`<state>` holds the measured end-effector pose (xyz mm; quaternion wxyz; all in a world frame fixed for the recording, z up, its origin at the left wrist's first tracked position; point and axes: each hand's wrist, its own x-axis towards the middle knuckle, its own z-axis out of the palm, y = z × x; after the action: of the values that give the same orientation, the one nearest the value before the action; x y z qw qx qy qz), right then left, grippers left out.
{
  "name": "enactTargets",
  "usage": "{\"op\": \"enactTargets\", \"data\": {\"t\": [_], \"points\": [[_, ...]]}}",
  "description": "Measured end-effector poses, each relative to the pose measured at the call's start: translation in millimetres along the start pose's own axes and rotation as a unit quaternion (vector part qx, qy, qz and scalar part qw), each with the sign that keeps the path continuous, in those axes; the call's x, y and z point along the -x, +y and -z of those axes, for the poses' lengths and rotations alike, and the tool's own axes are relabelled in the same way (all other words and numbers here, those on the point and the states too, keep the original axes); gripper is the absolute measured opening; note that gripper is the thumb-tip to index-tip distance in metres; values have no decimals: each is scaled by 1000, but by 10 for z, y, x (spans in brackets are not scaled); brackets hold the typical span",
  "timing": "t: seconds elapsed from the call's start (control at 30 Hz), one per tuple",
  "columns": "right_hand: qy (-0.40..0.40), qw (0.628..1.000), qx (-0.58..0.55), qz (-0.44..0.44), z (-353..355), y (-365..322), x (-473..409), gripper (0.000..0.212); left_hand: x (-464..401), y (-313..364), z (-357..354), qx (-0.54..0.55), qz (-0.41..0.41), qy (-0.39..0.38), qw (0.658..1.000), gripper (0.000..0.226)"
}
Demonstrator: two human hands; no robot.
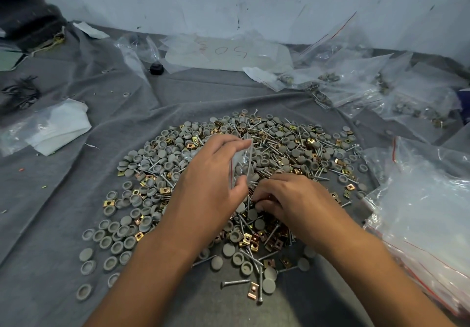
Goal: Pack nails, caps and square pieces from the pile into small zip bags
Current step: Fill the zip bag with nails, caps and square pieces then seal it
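A wide pile of grey round caps, silver nails and brass square pieces lies on a grey cloth. Over the pile's middle, my left hand holds a small clear zip bag upright between thumb and fingers; some pieces show inside it. Just right of the bag, my right hand is down on the pile with its fingers curled among nails and square pieces. What it pinches is hidden under the fingers.
Filled zip bags lie heaped at the back right. A stack of empty red-striped bags sits at the right edge. White plastic lies at left, a small black object at the back, and a pale wall stands behind.
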<state>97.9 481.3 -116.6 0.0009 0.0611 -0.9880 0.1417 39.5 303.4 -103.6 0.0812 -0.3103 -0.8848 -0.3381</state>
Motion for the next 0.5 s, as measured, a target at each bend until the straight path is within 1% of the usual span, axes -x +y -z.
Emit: {"op": "enactTargets", "data": {"t": [0.1, 0.2, 0.23, 0.3, 0.4, 0.47, 0.5], "points": [[5, 999, -39, -5, -18, 28, -6, 10, -7, -6, -7, -6, -1, -3, 1000, 60], [34, 999, -33, 9, -56, 43, 17, 8, -3, -3, -9, -8, -1, -2, 1000, 60], [46, 998, -48, 13, -55, 44, 20, 6, 0, -1, -9, -8, -2, -3, 1000, 60], [85, 990, -111, 4, -12, 40, 15, 3, -2, 4, -7, -9, -4, -6, 1000, 60], [168, 960, -225, 11, 102, 3, 9, 6, -7, 5, -3, -6, -5, -4, 1000, 60], [218, 941, -257, 32, 149, -49, 11, 6, -11, 2, -11, -10, -7, -3, 1000, 59], [236, 938, -249, 42, 152, -79, 9, 7, -13, 1, -16, -13, -7, -4, 1000, 59]]}}
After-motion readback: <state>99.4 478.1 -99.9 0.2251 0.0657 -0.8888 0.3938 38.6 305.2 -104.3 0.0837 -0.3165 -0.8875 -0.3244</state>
